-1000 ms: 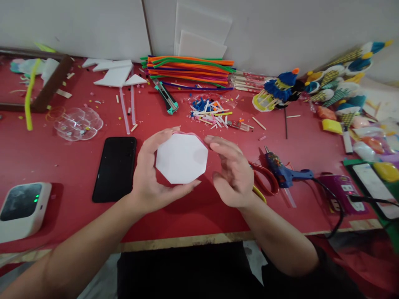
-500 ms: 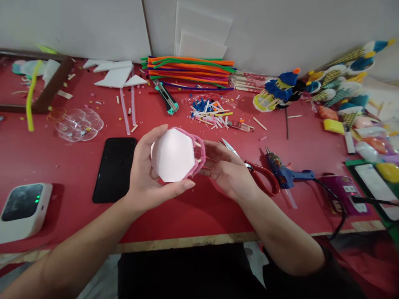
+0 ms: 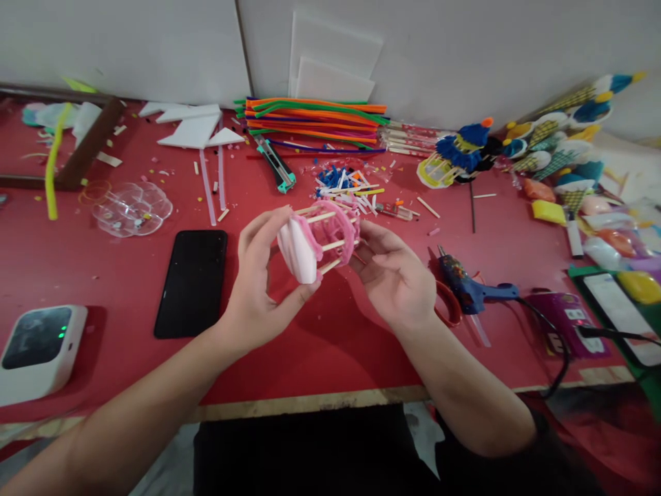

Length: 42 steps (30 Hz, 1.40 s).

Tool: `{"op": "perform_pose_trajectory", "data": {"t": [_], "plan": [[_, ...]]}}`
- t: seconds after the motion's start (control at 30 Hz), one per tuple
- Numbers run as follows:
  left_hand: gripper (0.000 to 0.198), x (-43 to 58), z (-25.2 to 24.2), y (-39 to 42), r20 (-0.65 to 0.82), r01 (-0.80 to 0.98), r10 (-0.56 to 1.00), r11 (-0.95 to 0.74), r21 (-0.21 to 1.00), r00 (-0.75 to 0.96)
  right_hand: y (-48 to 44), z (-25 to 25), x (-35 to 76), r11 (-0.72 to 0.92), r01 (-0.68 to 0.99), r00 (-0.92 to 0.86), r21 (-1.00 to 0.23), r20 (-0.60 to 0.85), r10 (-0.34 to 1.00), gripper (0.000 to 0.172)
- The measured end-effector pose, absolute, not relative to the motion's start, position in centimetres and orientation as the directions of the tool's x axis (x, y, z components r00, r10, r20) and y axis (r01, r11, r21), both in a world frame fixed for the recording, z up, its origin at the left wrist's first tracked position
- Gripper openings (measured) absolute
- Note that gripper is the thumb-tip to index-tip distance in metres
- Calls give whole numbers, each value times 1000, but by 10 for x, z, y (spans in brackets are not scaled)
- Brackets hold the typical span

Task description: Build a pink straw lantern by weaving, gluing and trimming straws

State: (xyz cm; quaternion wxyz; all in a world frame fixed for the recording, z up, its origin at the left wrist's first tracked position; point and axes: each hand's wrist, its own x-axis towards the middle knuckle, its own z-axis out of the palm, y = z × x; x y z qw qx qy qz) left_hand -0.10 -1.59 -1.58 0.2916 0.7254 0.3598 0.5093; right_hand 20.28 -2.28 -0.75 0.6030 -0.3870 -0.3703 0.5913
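Observation:
Both hands hold a small craft basket above the red table. It has a white octagonal foam base, wooden stick uprights and pink fuzzy pipe cleaner woven round them. It lies on its side, base to the left. My left hand grips the base with thumb and fingers curled round its edge. My right hand touches the pink rim with its fingertips from the right.
A black phone lies left of my hands. Red-handled scissors and a blue glue gun lie to the right. Pipe cleaners, a utility knife, cut sticks and foam pieces sit further back.
The basket has been turned from base-up onto its side, so its sticks and pink weave now show. My right hand moved up to its rim, uncovering less of the scissors.

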Motion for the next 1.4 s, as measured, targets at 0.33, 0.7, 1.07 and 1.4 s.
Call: {"op": "perform_pose_trajectory", "data": {"t": [0.33, 0.7, 1.07, 1.4], "plan": [[54, 0, -6, -23, 359, 108, 894, -398, 911, 268, -25, -24, 201, 381, -81, 146, -921, 367, 919, 37], [76, 4, -24, -23, 329, 254, 880, -424, 869, 343, -29, -13, 201, 455, 129, 142, -881, 470, 871, 36], [99, -6, -34, -25, 407, 461, 819, -567, 683, 404, -33, -20, 196, 314, 213, 126, -925, 344, 930, 26], [59, 3, -4, -25, 396, 503, 848, -529, 683, 353, -39, -6, 197, 351, 285, 21, -892, 372, 928, 8]]}}
